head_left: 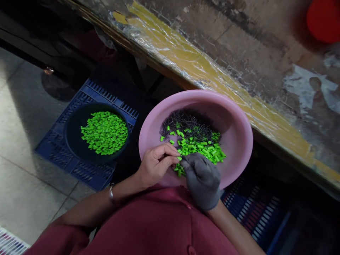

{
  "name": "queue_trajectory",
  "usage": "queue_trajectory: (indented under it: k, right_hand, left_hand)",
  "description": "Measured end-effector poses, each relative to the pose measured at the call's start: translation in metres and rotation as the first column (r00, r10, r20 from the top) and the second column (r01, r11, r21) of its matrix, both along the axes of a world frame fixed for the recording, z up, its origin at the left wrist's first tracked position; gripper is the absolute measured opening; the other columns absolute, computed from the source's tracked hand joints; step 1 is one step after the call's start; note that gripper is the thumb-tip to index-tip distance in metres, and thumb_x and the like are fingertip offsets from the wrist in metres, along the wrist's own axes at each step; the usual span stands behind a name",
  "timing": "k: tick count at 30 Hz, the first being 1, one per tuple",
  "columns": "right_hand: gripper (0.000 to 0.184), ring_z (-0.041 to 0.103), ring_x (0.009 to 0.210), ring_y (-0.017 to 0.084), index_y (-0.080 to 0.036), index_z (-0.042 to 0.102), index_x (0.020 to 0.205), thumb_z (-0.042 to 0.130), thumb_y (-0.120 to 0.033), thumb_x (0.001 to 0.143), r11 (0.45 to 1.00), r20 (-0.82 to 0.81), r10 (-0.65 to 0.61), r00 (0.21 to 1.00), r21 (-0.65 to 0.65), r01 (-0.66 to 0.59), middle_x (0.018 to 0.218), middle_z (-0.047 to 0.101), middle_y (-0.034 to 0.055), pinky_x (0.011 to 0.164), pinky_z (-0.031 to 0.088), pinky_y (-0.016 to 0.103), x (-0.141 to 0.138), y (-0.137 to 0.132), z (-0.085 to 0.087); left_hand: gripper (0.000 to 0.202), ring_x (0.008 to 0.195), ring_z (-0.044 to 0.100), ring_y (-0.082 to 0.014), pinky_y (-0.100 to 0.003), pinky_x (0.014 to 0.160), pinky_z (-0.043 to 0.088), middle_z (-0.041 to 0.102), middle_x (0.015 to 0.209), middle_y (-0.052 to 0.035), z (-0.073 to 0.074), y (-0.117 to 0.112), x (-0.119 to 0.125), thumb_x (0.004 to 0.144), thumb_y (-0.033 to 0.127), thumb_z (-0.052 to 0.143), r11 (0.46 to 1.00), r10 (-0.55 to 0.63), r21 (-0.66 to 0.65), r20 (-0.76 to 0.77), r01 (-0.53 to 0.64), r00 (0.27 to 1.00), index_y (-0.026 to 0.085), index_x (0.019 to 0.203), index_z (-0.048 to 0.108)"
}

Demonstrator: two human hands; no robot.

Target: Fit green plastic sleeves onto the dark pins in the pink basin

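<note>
A pink plastic basin point(233, 117) rests in my lap and holds a heap of small dark metal springs point(188, 124) and several short green plastic tubes point(204, 148). My bare left hand point(156, 164) is at the basin's near rim, fingers pinched together on a small green piece. My right hand point(202, 179), in a grey glove, is closed beside it over the green tubes, fingertips meeting those of the left hand. What the glove holds is hidden.
A black bowl point(71, 141) full of green tubes point(105, 132) sits on a blue plastic crate point(87, 173) on the tiled floor at left. A worn workbench edge wrapped in yellowed plastic film point(186, 60) runs diagonally behind the basin. A red object point(324, 19) sits on the bench.
</note>
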State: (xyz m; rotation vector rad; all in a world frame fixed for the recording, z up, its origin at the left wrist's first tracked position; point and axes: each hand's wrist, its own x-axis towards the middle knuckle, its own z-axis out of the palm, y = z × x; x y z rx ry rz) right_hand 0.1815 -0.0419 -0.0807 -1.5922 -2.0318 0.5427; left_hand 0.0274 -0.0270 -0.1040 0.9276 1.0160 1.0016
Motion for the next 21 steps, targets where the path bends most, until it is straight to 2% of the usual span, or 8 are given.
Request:
queue_trajectory:
  k: [2, 4, 8, 14, 18, 21]
  right_hand:
    - [0.018, 0.061, 0.071, 0.016, -0.019, 0.061, 0.079, 0.051, -0.025, 0.093, 0.999, -0.025, 0.048, 0.999, -0.024, -0.048, 0.077, 0.067, 0.003, 0.065, 0.046, 0.028, 0.003, 0.001, 0.0]
    - [0.016, 0.063, 0.078, 0.017, -0.019, 0.063, 0.088, 0.049, -0.025, 0.093, 0.99, -0.006, 0.134, 0.991, -0.035, -0.135, 0.085, 0.069, 0.0046, 0.07, 0.049, 0.03, 0.008, 0.003, 0.001]
    - [0.019, 0.062, 0.083, 0.019, -0.016, 0.063, 0.102, 0.048, -0.021, 0.093, 0.962, 0.161, 0.266, 0.95, 0.01, -0.271, 0.094, 0.07, 0.0077, 0.073, 0.049, 0.032, 0.015, 0.01, 0.009]
    - [0.027, 0.056, 0.074, 0.02, -0.016, 0.064, 0.097, 0.039, -0.011, 0.092, 0.876, 0.437, 0.409, 0.801, 0.056, -0.478, 0.083, 0.069, 0.0057, 0.066, 0.041, 0.032, 0.015, 0.021, 0.018]
    - [0.019, 0.051, 0.071, 0.021, -0.017, 0.064, 0.088, 0.046, -0.013, 0.088, 0.842, 0.491, 0.474, 0.731, -0.008, -0.54, 0.079, 0.066, 0.0062, 0.065, 0.036, 0.034, 0.014, 0.027, 0.021]
    - [0.01, 0.048, 0.068, 0.022, -0.017, 0.062, 0.082, 0.052, -0.017, 0.084, 0.823, 0.486, 0.513, 0.707, -0.043, -0.567, 0.073, 0.062, 0.006, 0.063, 0.033, 0.034, 0.013, 0.028, 0.019]
  left_hand:
    - [0.006, 0.06, 0.057, -0.0093, -0.022, 0.054, 0.049, 0.06, 0.074, -0.0015, 0.003, 0.005, -0.004, 0.08, 0.018, 0.063, 0.997, -0.067, -0.048, -0.002, 0.067, 0.998, 0.013, 0.077, 0.062]
    - [0.009, 0.055, 0.055, -0.0086, -0.021, 0.053, 0.048, 0.059, 0.068, 0.0001, 0.005, 0.009, -0.008, 0.081, 0.021, 0.062, 0.974, -0.14, -0.173, 0.042, 0.145, 0.989, 0.013, 0.077, 0.06]
    - [0.018, 0.05, 0.051, -0.0079, -0.02, 0.049, 0.044, 0.055, 0.058, 0.0026, 0.005, 0.014, -0.016, 0.082, 0.028, 0.062, 0.914, -0.173, -0.341, 0.163, 0.22, 0.971, 0.013, 0.075, 0.055]
    - [0.023, 0.044, 0.044, -0.0056, -0.018, 0.042, 0.037, 0.05, 0.053, 0.0042, 0.002, 0.01, -0.015, 0.083, 0.03, 0.061, 0.808, -0.152, -0.499, 0.339, 0.314, 0.929, 0.014, 0.07, 0.05]
    - [0.025, 0.042, 0.042, -0.0045, -0.016, 0.039, 0.035, 0.049, 0.056, 0.0046, -0.001, 0.008, -0.015, 0.079, 0.03, 0.066, 0.71, -0.094, -0.586, 0.471, 0.39, 0.877, 0.015, 0.071, 0.049]
    - [0.026, 0.043, 0.043, -0.0047, -0.016, 0.039, 0.037, 0.05, 0.057, 0.0041, -0.003, 0.006, -0.014, 0.077, 0.031, 0.068, 0.682, -0.059, -0.599, 0.526, 0.419, 0.848, 0.014, 0.071, 0.05]
